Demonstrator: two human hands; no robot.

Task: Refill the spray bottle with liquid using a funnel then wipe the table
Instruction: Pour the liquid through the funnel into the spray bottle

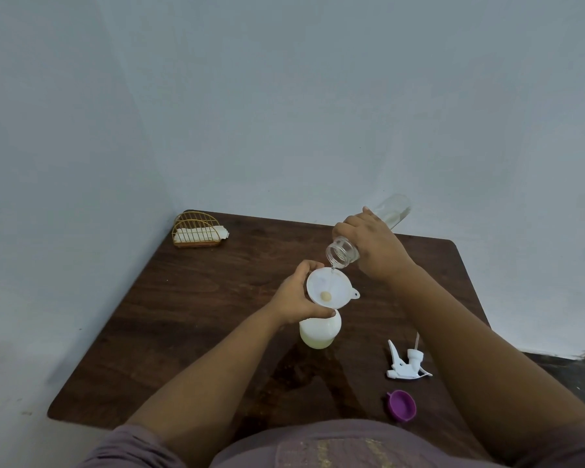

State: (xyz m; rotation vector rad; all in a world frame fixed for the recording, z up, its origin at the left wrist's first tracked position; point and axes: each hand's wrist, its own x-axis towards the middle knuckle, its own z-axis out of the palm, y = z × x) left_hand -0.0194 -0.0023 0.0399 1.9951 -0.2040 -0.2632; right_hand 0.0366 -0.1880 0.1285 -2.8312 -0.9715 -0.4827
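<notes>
- The spray bottle (320, 332) stands on the dark wooden table (196, 315), near the middle; its body looks milky and partly full; its top is off so liquid can go in.
- A white funnel (328, 287) sits in the bottle's neck; it is there so nothing spills on the wood.
- The left hand (296, 297) curls its fingers and thumb round the funnel's rim and the bottle top; I think it holds them so the funnel does not tip.
- The right hand (374, 244) wraps tight round a clear glass bottle (365, 238); the bottle is tipped with its mouth down, just above the funnel's edge; a thin stream falls in; the clear bottle looks almost empty.
- The white spray head (406, 364) lies on the table to the right, apart from the bottle; it waits to be screwed back on.
- A purple cap (402, 405) lies near it, closer to the person.
- A gold wire holder (196, 229) with white napkins (200, 234) sits in the far left corner; likely for wiping after.
</notes>
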